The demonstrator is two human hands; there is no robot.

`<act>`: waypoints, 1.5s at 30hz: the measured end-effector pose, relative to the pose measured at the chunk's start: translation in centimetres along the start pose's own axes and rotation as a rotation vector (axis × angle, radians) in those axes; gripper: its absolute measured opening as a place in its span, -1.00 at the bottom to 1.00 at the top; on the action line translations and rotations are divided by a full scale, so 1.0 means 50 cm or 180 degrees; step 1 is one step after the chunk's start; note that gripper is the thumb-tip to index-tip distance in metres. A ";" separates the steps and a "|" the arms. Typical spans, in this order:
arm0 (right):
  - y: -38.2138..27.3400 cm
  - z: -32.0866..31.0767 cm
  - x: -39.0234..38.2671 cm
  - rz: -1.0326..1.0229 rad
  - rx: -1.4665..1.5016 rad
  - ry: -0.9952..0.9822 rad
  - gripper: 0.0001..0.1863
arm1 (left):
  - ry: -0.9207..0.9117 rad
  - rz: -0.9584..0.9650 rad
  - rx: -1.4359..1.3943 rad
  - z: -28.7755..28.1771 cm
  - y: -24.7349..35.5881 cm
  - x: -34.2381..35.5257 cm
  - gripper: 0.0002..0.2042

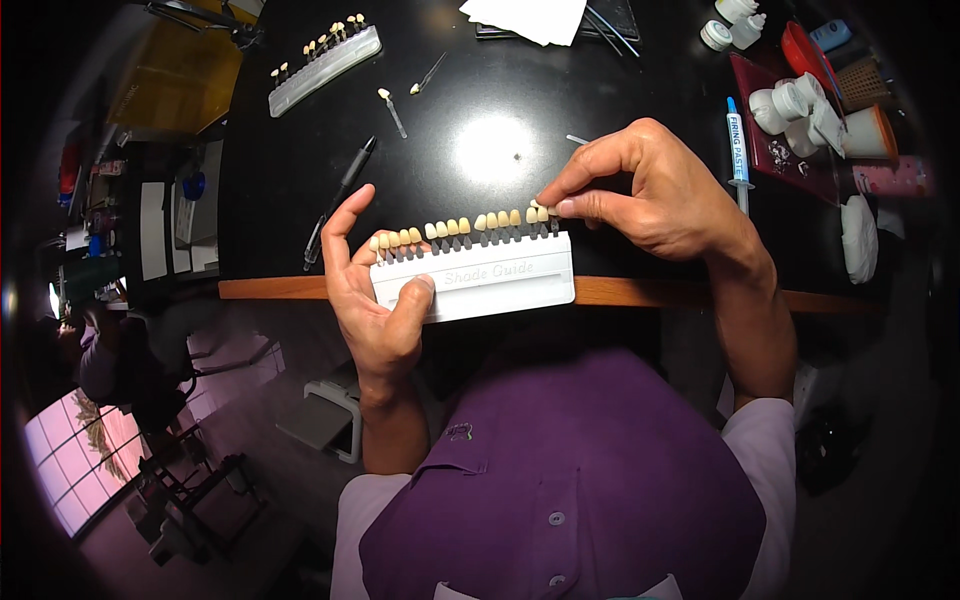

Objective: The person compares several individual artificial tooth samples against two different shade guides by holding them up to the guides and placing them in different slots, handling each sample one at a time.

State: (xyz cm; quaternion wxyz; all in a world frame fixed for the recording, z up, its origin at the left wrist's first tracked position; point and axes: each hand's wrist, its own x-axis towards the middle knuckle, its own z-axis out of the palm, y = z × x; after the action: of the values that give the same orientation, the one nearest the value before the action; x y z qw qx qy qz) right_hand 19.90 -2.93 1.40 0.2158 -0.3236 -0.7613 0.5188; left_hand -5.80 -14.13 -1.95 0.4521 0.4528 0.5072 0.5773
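My left hand (378, 285) grips the left end of a white shade guide (500, 290), thumb across its front. Tooth-shaped shade tabs (447, 229) in ivory to yellowish tones stand in a row along its top edge, on dark stems. At the right end of that row, my right hand (640, 190) has thumb and index finger pinched on a small pale tooth-shaped tab (536, 204). The fingertips partly hide it, and I cannot tell whether it is in the holder. A thin pale stick end (577, 139) shows beside my right index finger.
A second shade guide (325, 70) lies at the far left, with two loose tabs (393, 112) nearby. A black pen (342, 200) rests beside my left hand. At right are a paste syringe (737, 150) and a dark red tray (765, 110) with white jars.
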 end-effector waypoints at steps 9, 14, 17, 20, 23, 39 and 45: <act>-0.020 0.001 0.003 0.0254 0.0145 0.0017 -0.83 | -0.0005 -0.0046 -0.0036 -0.001 0.006 0.000 -0.20; -0.014 -0.006 0.002 0.0124 -0.0088 -0.0223 -0.82 | -0.0049 -0.0058 0.0003 0.000 0.005 0.003 -0.20; -0.015 -0.004 0.005 0.0068 -0.0191 -0.0224 -0.80 | -0.0031 -0.0083 -0.0003 -0.002 0.005 0.003 -0.20; -0.021 -0.004 0.010 0.0110 -0.0211 -0.0285 -0.79 | -0.0141 -0.0064 -0.0112 -0.009 0.007 0.004 -0.21; 0.011 0.005 0.006 -0.0320 -0.0327 -0.0132 -0.81 | -0.0112 -0.0135 -0.0040 -0.002 0.008 0.005 -0.23; -0.002 0.023 0.005 0.0383 0.0433 0.0319 -0.93 | 0.0074 -0.0022 0.0058 0.007 0.007 -0.002 -0.23; -0.018 0.022 0.008 0.0577 0.0474 0.0282 -0.88 | 0.0101 -0.0041 0.0184 0.003 0.007 0.001 -0.22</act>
State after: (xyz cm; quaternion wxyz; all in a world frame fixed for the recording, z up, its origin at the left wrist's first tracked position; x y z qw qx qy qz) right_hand 18.63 -3.58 1.85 0.2249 -0.3967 -0.6780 0.5764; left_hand -5.71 -14.08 -1.59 0.4344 0.4532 0.5337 0.5666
